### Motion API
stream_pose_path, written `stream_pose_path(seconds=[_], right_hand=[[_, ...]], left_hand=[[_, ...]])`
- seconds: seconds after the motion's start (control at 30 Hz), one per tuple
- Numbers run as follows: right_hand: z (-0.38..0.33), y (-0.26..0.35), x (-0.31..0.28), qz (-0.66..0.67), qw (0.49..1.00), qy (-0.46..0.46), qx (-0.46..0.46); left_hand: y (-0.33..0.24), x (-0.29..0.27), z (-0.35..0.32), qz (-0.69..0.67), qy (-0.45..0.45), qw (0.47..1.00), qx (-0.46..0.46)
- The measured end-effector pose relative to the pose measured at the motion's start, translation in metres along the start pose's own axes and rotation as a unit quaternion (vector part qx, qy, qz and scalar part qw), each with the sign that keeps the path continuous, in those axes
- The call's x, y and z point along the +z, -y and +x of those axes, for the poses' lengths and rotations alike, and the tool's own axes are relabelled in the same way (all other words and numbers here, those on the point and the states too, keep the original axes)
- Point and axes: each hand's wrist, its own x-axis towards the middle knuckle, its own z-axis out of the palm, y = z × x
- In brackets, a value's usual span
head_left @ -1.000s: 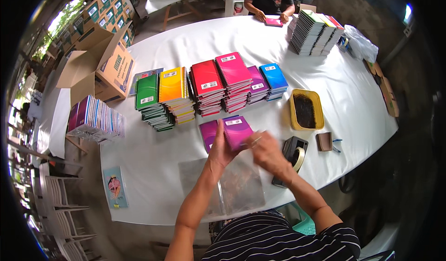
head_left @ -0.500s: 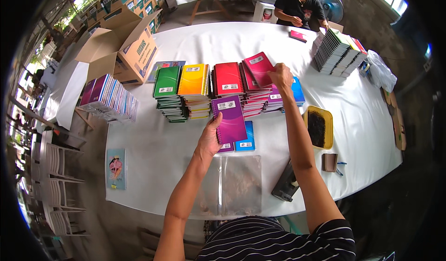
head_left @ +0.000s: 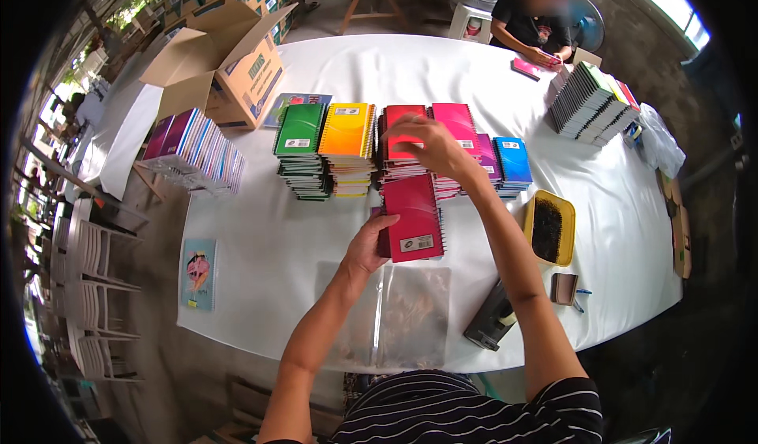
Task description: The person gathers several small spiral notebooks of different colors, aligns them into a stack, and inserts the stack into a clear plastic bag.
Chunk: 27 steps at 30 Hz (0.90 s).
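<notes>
My left hand (head_left: 367,242) grips a few spiral notebooks together. On top lies a crimson notebook (head_left: 412,215) with a white label at its lower end, and a purple one shows only at the left edge beneath it. My right hand (head_left: 442,150), slightly blurred, hovers over the stack of red notebooks (head_left: 401,112), its fingers apart and nothing seen in them. Beside that stack stand green notebooks (head_left: 302,120), yellow notebooks (head_left: 346,132), pink notebooks (head_left: 453,116), purple notebooks (head_left: 489,159) and blue notebooks (head_left: 513,159).
Clear plastic sleeves (head_left: 414,317) lie at the near edge, by a black tape dispenser (head_left: 489,321). A yellow tub (head_left: 567,242) holds dark bits. An open carton (head_left: 249,88) and more notebook piles (head_left: 193,156) stand left. Across the table sits a person (head_left: 533,29) handling something pink.
The crimson notebook went from my right hand onto the purple one in my left. My right hand moved left to the red stack. The view shifted slightly.
</notes>
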Motion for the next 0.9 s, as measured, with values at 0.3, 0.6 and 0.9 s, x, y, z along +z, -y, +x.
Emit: stream_pose_path(seconds=[0.3, 0.6, 0.9], right_hand=[[-0.035, -0.026, 0.021, -0.254, 0.960, -0.114, -0.031], [0.013, 0.058, 0.042, 0.172, 0.943, 0.227, -0.171], [0.045, -0.006, 0.130, -0.372, 0.919, -0.120, -0.052]], left_hand=[[-0.003, -0.056, -0.036, 0.001, -0.090, 0.996, -0.012], [-0.023, -0.054, -0.065, -0.099, -0.059, 0.993, -0.007], [-0.069, -0.080, -0.102, 0.025, -0.155, 0.987, 0.044]])
